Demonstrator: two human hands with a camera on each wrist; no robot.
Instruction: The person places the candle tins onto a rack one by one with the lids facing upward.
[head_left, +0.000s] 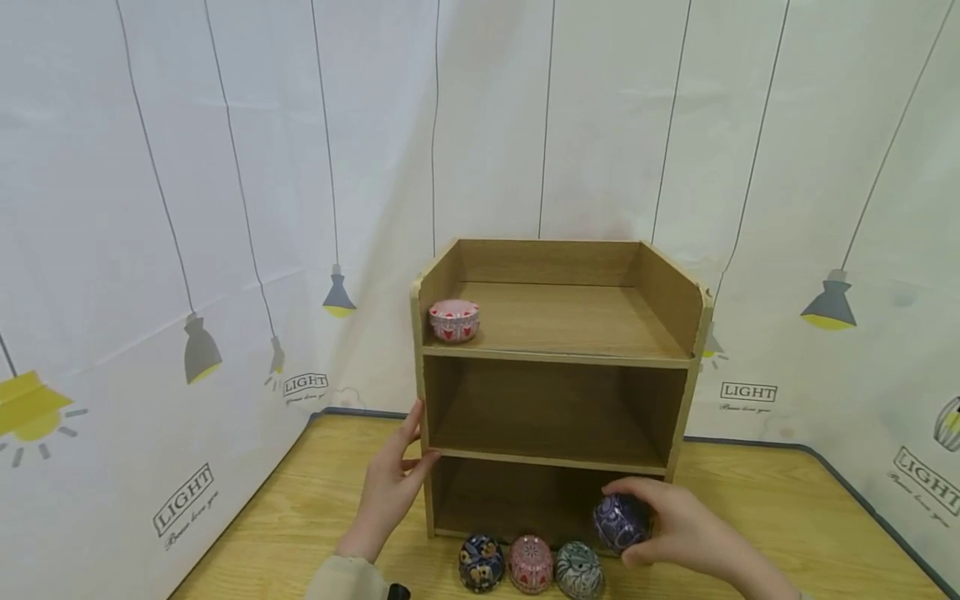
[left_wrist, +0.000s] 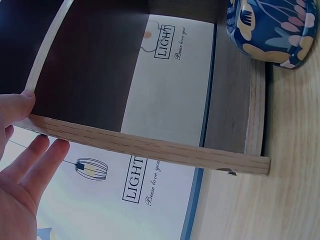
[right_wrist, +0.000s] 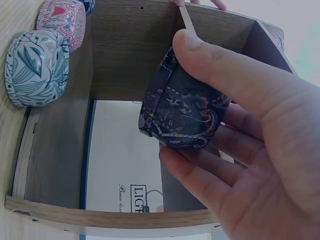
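Note:
My right hand [head_left: 686, 529] holds a round dark purple patterned tin [head_left: 622, 522] between thumb and fingers, in front of the lowest compartment of a small wooden shelf [head_left: 558, 358]. In the right wrist view the same tin [right_wrist: 185, 105] is tilted, its far side hidden by the fingers. My left hand [head_left: 390, 483] grips the shelf's left side panel [left_wrist: 125, 142], thumb at the middle board's front edge and fingers along the outer face. Before the shelf stand a navy floral tin [head_left: 481, 563], a pink-red tin [head_left: 531, 564] and a white-green leaf tin [head_left: 579, 570] in a row.
On the left of the shelf's top board sits a pink tin with red hearts [head_left: 454, 321]. A wood-grain table [head_left: 315, 467] carries everything. White cloth with printed lamps [head_left: 339, 292] surrounds the back and sides.

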